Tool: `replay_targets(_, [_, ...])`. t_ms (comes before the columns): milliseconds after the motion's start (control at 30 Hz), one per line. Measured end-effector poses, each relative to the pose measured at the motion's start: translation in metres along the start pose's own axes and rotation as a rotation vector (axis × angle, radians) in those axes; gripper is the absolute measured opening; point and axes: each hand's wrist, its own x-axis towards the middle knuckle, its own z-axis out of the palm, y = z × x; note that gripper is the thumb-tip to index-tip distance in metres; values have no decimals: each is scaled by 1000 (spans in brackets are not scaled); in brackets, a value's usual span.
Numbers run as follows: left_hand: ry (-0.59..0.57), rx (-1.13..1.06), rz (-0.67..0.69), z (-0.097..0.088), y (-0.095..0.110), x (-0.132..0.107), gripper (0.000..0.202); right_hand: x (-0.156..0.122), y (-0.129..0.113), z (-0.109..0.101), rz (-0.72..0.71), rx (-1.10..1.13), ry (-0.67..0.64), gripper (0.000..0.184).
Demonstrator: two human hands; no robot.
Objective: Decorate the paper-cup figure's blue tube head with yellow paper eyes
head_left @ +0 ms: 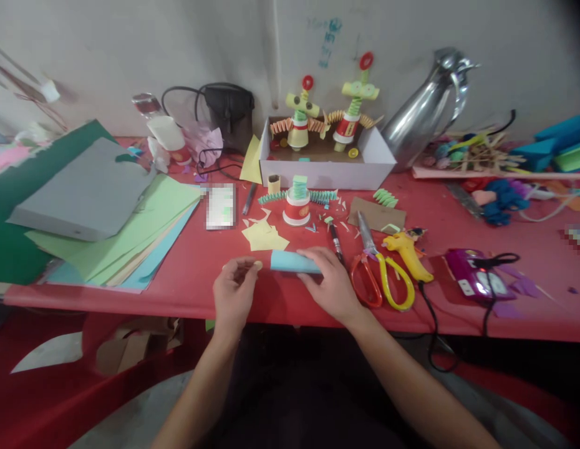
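Note:
My left hand [234, 290] pinches a small pale yellow disc [257, 265] between thumb and fingertips, just left of a light blue paper tube [292, 262]. The tube lies sideways near the table's front edge, apart from the disc. Closed round its right end is my right hand [332, 284]. Behind the tube stands a paper cup figure [297, 209] with pleated teal arms and a green pleated neck. Yellow paper scraps [264, 236] lie to its left. Beside my right hand are a black pen [335, 240] and scissors [377, 265] with one red and one yellow handle.
At the back, a white box [327, 171] holds two finished-looking cup figures. A steel jug [425, 106] leans right of it. A yellow glue gun [409, 255] and purple device [479, 274] with cables lie right. Coloured paper sheets [131, 231] are stacked left.

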Motion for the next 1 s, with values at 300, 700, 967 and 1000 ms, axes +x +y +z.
replay_targets(300, [-199,47,144,7,23,-11,22,-2,-6,-4,-25,37,81,35])
replay_targets(700, [-251,-44,146,14,11,-10,17,-10,-16,-26,-8,160,46,35])
replay_targets(967, [-72,-373,-165,17,14,-13,27,-5,27,-100,281,-555,210,27])
replay_targets(1000, [-61,-407,-206,17,15,-14,28,-6,36,-114,337,-602,221,32])
